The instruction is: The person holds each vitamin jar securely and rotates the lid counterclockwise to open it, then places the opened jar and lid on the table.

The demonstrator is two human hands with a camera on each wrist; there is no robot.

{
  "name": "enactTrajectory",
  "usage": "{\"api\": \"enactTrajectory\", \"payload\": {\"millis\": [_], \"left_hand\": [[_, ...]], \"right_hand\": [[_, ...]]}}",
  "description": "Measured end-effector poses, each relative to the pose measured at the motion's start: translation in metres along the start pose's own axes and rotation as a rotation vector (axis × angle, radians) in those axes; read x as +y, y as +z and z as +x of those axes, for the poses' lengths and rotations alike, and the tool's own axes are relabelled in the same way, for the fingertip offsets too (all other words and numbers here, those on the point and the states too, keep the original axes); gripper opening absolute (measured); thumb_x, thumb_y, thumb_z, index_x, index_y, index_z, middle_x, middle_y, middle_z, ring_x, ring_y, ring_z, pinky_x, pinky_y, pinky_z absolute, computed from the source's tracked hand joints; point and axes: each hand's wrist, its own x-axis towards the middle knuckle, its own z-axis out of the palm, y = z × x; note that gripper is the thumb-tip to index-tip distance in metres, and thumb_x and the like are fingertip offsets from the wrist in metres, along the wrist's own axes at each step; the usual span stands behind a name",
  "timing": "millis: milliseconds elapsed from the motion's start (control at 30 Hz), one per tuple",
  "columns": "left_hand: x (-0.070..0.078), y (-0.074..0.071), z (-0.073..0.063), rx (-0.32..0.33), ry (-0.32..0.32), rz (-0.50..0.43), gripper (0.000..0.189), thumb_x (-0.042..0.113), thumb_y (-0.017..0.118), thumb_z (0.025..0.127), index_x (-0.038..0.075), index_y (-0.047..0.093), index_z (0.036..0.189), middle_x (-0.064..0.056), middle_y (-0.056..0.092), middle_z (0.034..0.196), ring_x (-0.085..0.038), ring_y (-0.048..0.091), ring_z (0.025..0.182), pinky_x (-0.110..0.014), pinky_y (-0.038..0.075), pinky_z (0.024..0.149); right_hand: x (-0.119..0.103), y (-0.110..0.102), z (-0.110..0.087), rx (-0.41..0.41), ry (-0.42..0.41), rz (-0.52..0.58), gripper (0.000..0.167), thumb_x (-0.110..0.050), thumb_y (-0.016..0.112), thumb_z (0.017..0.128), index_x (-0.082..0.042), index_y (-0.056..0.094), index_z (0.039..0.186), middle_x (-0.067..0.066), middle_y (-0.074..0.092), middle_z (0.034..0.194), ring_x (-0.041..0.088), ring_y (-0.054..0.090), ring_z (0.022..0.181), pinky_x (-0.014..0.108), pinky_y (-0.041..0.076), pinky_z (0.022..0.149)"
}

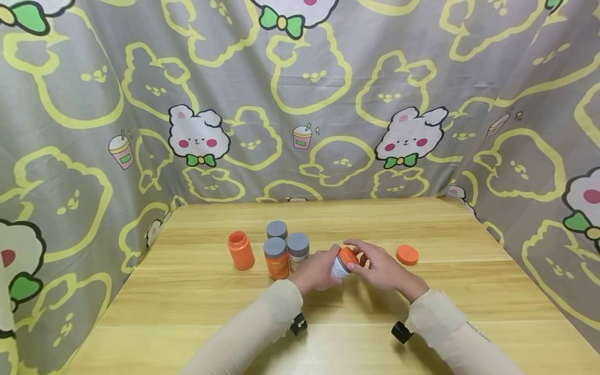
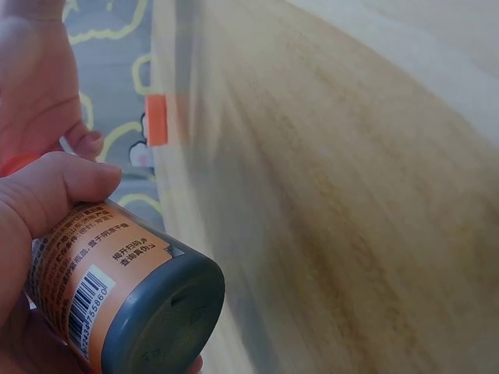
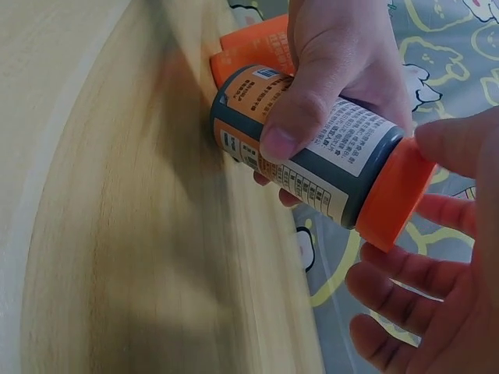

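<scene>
My left hand (image 1: 319, 272) grips a dark grey bottle (image 3: 355, 140) with an orange and white printed label, its thumb lying along the side. The bottle is tilted above the table, and its base (image 2: 175, 323) faces the camera in the left wrist view. An orange lid (image 3: 396, 193) sits on the bottle's mouth end. My right hand (image 1: 382, 266) pinches this lid between thumb and fingers, the other fingers loosely bent below it in the right wrist view. Just left of my left hand stands a grey-lidded bottle (image 1: 298, 245), partly hidden by that hand.
An orange bottle (image 1: 242, 254) stands without a lid at the left. Beside it are an orange bottle (image 1: 277, 265) with a grey lid and another grey-lidded bottle (image 1: 277, 229) behind. A loose orange lid (image 1: 407, 254) lies on the wooden table (image 1: 450, 245) at the right. A patterned curtain (image 1: 328, 78) surrounds the table.
</scene>
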Motion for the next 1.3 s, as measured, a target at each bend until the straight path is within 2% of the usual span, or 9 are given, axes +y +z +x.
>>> {"api": "enactTrajectory", "payload": {"millis": [267, 500, 800, 1067, 1200, 1300], "left_hand": [[0.0008, 0.0011, 0.0014, 0.002, 0.008, 0.016, 0.062, 0.026, 0.083, 0.076, 0.015, 0.046, 0.124, -0.001, 0.061, 0.091, -0.012, 0.057, 0.074, -0.030, 0.047, 0.064], [0.0027, 0.0004, 0.0003, 0.001, 0.005, 0.020, 0.062, 0.027, 0.083, 0.076, 0.016, 0.046, 0.124, 0.000, 0.060, 0.090, -0.012, 0.056, 0.073, -0.030, 0.047, 0.063], [0.0020, -0.0002, 0.0003, 0.000, -0.001, 0.023, 0.061, 0.027, 0.083, 0.075, 0.016, 0.047, 0.123, 0.000, 0.060, 0.091, -0.012, 0.056, 0.073, -0.030, 0.047, 0.063], [0.0005, 0.0004, 0.0013, 0.003, 0.000, 0.038, 0.062, 0.028, 0.083, 0.075, 0.017, 0.047, 0.124, 0.001, 0.060, 0.090, -0.011, 0.056, 0.073, -0.029, 0.047, 0.063], [0.0004, 0.0002, 0.0010, 0.004, 0.002, 0.032, 0.062, 0.027, 0.084, 0.075, 0.017, 0.047, 0.124, 0.001, 0.060, 0.090, -0.011, 0.056, 0.073, -0.029, 0.047, 0.063], [0.0003, 0.0000, 0.0007, 0.008, 0.007, 0.027, 0.062, 0.026, 0.084, 0.074, 0.017, 0.047, 0.123, 0.001, 0.061, 0.090, -0.011, 0.056, 0.073, -0.029, 0.047, 0.063]], "right_hand": [[-0.0016, 0.0007, 0.0008, 0.052, 0.108, -0.082, 0.053, -0.041, 0.062, 0.093, -0.003, 0.051, 0.129, 0.001, 0.056, 0.091, 0.011, 0.052, 0.067, 0.027, 0.044, 0.060], [-0.0043, 0.0004, 0.0016, 0.067, 0.079, -0.063, 0.042, -0.035, 0.064, 0.093, -0.005, 0.056, 0.122, -0.002, 0.056, 0.087, 0.010, 0.054, 0.070, 0.027, 0.046, 0.061], [-0.0038, -0.0006, 0.0003, 0.063, 0.044, -0.031, 0.037, -0.028, 0.066, 0.092, -0.007, 0.057, 0.121, 0.005, 0.062, 0.099, 0.011, 0.056, 0.075, 0.027, 0.046, 0.060], [-0.0020, -0.0008, -0.0004, 0.060, -0.011, -0.029, 0.040, -0.023, 0.068, 0.090, -0.003, 0.056, 0.123, 0.002, 0.062, 0.108, 0.013, 0.055, 0.079, 0.027, 0.044, 0.060], [-0.0017, 0.0001, -0.0002, 0.058, 0.015, -0.038, 0.043, -0.028, 0.066, 0.092, -0.003, 0.054, 0.125, 0.004, 0.061, 0.105, 0.013, 0.054, 0.077, 0.027, 0.044, 0.060], [-0.0017, 0.0011, 0.0001, 0.060, 0.055, -0.047, 0.042, -0.034, 0.063, 0.093, -0.004, 0.055, 0.122, 0.001, 0.059, 0.094, 0.012, 0.054, 0.071, 0.027, 0.045, 0.060]]}}
